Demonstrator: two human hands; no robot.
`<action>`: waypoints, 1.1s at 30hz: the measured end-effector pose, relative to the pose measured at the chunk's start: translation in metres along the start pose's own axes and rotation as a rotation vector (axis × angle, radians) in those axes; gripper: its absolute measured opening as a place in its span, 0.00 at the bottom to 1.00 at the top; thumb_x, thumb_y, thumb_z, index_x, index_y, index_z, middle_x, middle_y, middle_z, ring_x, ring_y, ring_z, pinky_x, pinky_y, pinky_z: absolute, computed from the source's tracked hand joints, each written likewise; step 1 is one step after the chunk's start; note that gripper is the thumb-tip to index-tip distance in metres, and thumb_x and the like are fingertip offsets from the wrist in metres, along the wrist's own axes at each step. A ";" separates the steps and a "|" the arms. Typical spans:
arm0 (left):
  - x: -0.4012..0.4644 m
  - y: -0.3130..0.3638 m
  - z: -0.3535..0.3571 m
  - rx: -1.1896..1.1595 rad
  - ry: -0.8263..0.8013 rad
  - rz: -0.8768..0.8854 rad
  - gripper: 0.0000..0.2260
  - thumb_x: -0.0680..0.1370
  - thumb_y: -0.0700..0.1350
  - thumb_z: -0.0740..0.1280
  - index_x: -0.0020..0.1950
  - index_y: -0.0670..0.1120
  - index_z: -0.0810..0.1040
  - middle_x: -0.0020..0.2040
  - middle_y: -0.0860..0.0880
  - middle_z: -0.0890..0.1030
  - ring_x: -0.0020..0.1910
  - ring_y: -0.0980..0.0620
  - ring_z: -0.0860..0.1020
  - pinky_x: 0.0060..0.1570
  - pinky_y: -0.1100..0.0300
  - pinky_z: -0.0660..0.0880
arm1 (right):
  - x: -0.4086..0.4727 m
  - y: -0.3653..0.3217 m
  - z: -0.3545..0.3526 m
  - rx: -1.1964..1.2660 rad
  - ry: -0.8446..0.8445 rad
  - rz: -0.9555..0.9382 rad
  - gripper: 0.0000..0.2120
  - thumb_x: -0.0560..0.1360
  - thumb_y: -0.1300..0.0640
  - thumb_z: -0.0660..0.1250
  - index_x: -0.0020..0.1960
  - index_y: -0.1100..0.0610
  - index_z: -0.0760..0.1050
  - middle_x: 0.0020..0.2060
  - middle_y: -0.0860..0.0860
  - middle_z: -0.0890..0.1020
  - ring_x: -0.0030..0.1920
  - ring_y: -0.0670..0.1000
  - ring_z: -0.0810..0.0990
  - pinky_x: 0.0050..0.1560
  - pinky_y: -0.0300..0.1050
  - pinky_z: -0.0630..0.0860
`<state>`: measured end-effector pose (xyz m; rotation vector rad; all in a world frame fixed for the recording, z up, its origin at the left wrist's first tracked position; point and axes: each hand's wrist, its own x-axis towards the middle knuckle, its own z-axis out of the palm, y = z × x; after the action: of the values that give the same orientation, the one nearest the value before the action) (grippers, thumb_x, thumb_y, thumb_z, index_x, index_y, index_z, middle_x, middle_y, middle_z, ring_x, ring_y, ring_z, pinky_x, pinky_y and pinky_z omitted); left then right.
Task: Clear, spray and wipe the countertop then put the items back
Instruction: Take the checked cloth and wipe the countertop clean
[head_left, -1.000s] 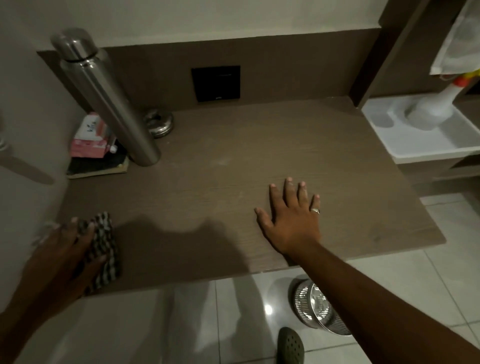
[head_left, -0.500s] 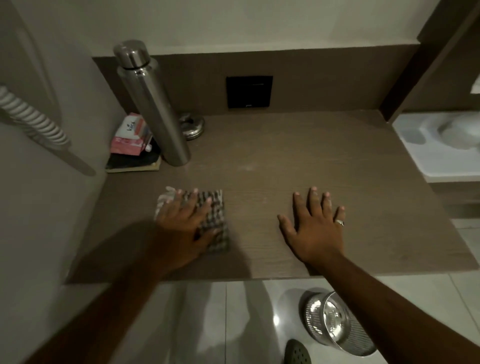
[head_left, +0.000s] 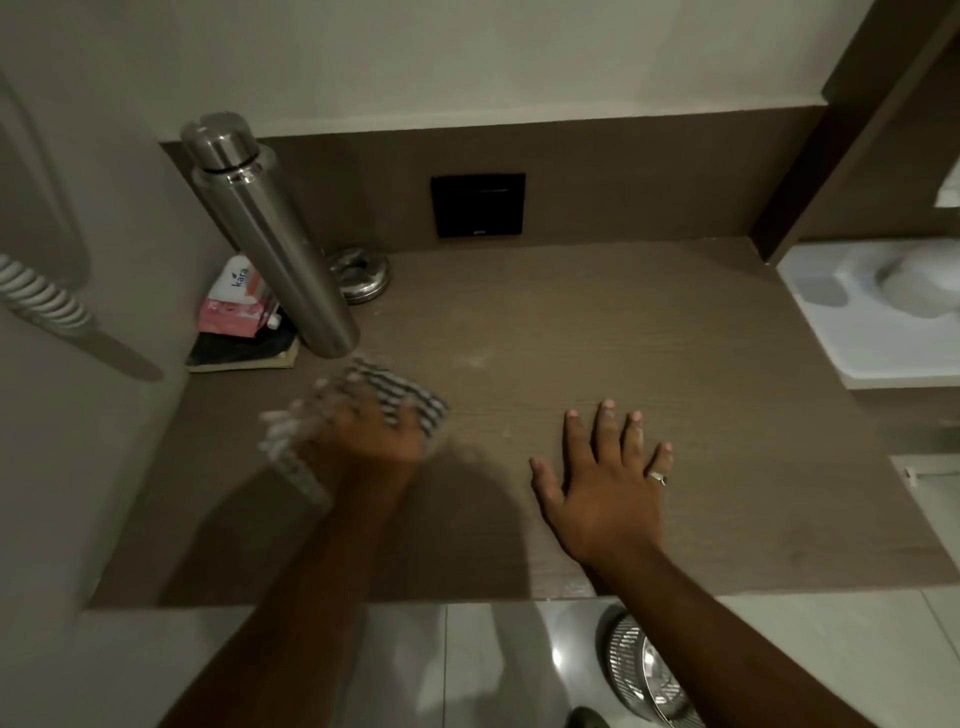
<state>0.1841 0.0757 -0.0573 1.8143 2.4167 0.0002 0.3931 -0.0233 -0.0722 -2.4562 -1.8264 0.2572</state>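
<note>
Left hand (head_left: 371, 434) motion-blurred, fingers hard to separate; it presses flat on the checked cloth (head_left: 410, 397), palm down, fingers spread over it, not a closed grip. Cloth's left part smeared by blur, edges unclear; it lies on the counter (head_left: 649, 332) just in front of the steel bottle (head_left: 270, 234), near its base. Whether cloth touches the bottle: cannot tell.

Right hand (head_left: 605, 486) sharp, flat on the bare counter, palm down, fingers splayed and pointing away from the person, grip released, holding nothing. Ring (head_left: 657, 476) on one finger. Both forearms run up from the bottom edge, cut off there.

Bottle upright in back-left corner, hiding part of the pink packet (head_left: 231, 306) behind it; the packet sits on a dark book (head_left: 241, 353). Round metal dish (head_left: 361, 275) beside the bottle against the back panel, partly hidden. Black wall plate (head_left: 478, 205) on the back panel.

White tray (head_left: 852, 338) at right, cut off by the frame; blurred white object in it, unidentifiable. Perforated metal bin (head_left: 647, 670) on the floor below the counter, half covered by the right forearm. Striped item (head_left: 36, 288) at left edge cut off.
</note>
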 end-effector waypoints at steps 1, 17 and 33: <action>-0.011 0.019 0.003 0.025 0.007 0.136 0.34 0.78 0.64 0.51 0.79 0.48 0.50 0.79 0.39 0.49 0.77 0.33 0.48 0.75 0.38 0.45 | 0.000 0.000 -0.002 0.010 -0.015 -0.006 0.36 0.76 0.31 0.40 0.79 0.47 0.49 0.80 0.57 0.49 0.79 0.61 0.43 0.74 0.68 0.41; 0.003 0.022 0.001 -0.054 -0.015 -0.045 0.33 0.76 0.66 0.53 0.76 0.50 0.58 0.77 0.39 0.59 0.75 0.34 0.56 0.73 0.35 0.52 | 0.036 0.159 -0.029 0.001 0.001 0.086 0.35 0.76 0.32 0.39 0.78 0.47 0.53 0.79 0.54 0.53 0.79 0.58 0.48 0.75 0.65 0.47; -0.050 0.129 -0.049 -0.169 -0.213 -0.032 0.21 0.75 0.56 0.64 0.65 0.48 0.73 0.65 0.44 0.75 0.63 0.40 0.73 0.62 0.47 0.68 | 0.033 0.066 -0.068 0.404 -0.126 0.190 0.22 0.76 0.39 0.57 0.51 0.56 0.78 0.52 0.59 0.80 0.52 0.60 0.77 0.54 0.53 0.76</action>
<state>0.3166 0.0681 0.0056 1.6146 2.2258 0.0076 0.4762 -0.0080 -0.0190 -2.3618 -1.4042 0.7291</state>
